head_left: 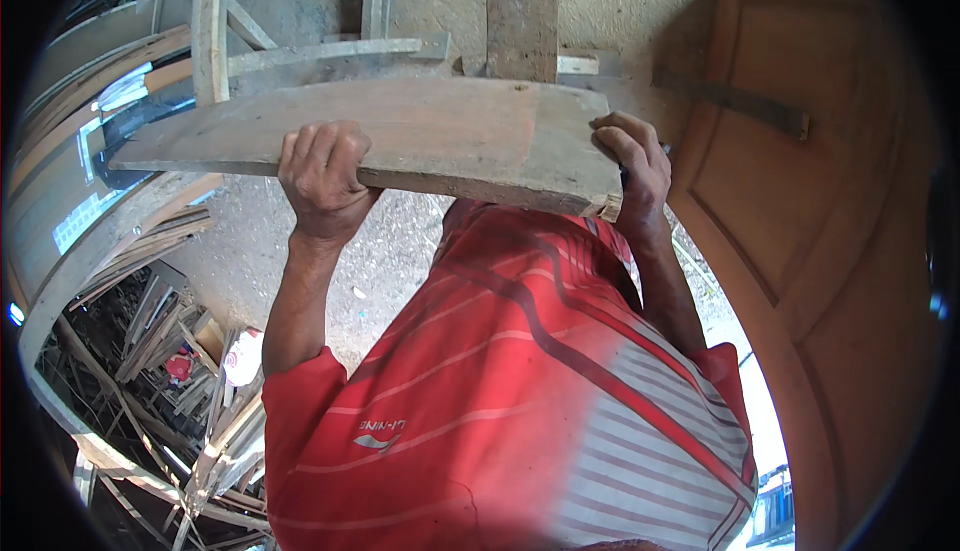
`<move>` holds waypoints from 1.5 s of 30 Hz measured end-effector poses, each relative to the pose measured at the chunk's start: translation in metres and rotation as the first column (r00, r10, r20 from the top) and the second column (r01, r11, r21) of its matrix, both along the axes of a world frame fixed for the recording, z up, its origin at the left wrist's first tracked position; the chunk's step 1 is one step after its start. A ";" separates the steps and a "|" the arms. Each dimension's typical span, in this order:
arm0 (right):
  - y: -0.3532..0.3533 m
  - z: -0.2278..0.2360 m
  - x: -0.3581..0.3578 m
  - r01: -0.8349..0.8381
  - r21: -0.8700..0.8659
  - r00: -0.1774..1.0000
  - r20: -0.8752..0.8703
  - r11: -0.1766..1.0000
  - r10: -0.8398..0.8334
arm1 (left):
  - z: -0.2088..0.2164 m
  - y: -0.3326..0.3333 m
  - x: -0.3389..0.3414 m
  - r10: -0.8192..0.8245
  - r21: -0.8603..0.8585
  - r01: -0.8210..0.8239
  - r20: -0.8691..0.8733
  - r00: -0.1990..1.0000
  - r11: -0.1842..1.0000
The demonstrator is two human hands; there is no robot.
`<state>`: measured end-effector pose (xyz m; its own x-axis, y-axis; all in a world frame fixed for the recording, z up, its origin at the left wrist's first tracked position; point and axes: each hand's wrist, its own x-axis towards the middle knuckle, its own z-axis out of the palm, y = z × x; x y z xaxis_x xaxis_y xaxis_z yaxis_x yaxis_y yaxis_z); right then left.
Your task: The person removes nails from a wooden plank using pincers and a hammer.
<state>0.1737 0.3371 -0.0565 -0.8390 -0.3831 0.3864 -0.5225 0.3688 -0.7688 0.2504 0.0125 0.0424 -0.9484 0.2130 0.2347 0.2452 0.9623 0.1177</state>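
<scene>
A wide, rough wooden board (430, 131) lies crosswise in front of my chest, its sawn edge facing me. My left hand (325, 166) is closed over the near edge, left of the middle, knuckles up and thumb hidden beneath. At the right end my right hand (638, 161) curls its fingers round the corner. Something small and dark shows by the right palm, too little seen to name. The board's left end reaches over toward a dark object (130, 141) on a bench, and whether they touch I cannot tell.
A panelled wooden door (800, 151) stands close on my right, with a narrow strip (745, 106) sticking out across it. To the left is a wooden bench frame (110, 231); below it lies a heap of scrap wood (170, 351). Upright timbers (522, 11) stand against the far wall.
</scene>
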 end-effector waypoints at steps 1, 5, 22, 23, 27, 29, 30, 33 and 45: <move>0.001 -0.001 0.002 0.003 -0.001 1.000 0.006 1.000 -0.003 | 0.000 0.001 0.002 0.011 0.012 -0.011 0.014 1.000 1.000; 0.002 -0.009 0.007 0.012 0.010 1.000 -0.007 1.000 -0.012 | -0.004 0.000 0.010 0.027 0.005 -0.028 0.014 1.000 1.000; 0.003 -0.024 0.023 0.036 -0.011 0.999 -0.040 0.999 -0.037 | -0.012 0.011 0.041 0.077 -0.038 -0.073 0.130 0.988 0.997; 0.002 -0.023 0.022 0.034 -0.004 0.998 -0.045 0.999 -0.035 | -0.012 0.010 0.039 0.071 -0.035 -0.068 0.121 0.990 0.997; 0.002 -0.017 0.013 0.036 0.003 0.998 -0.050 0.999 -0.036 | -0.010 0.009 0.033 0.066 -0.023 -0.064 0.102 0.993 0.998; 0.004 -0.014 0.008 0.038 0.024 0.998 -0.043 0.999 -0.037 | -0.012 0.008 0.025 0.060 0.011 -0.060 0.059 0.996 0.998; 0.001 -0.015 -0.001 0.038 0.025 0.998 -0.061 0.999 -0.036 | -0.011 0.003 0.019 0.068 -0.021 -0.067 0.067 0.995 0.998; 0.012 -0.012 -0.016 0.018 0.168 0.989 -0.150 0.986 0.008 | 0.001 0.001 0.027 0.047 0.078 -0.047 0.002 0.999 0.996; 0.005 0.006 0.006 0.002 0.177 0.999 -0.045 0.984 0.006 | -0.042 -0.221 0.096 0.698 0.796 -0.273 0.605 0.384 -0.540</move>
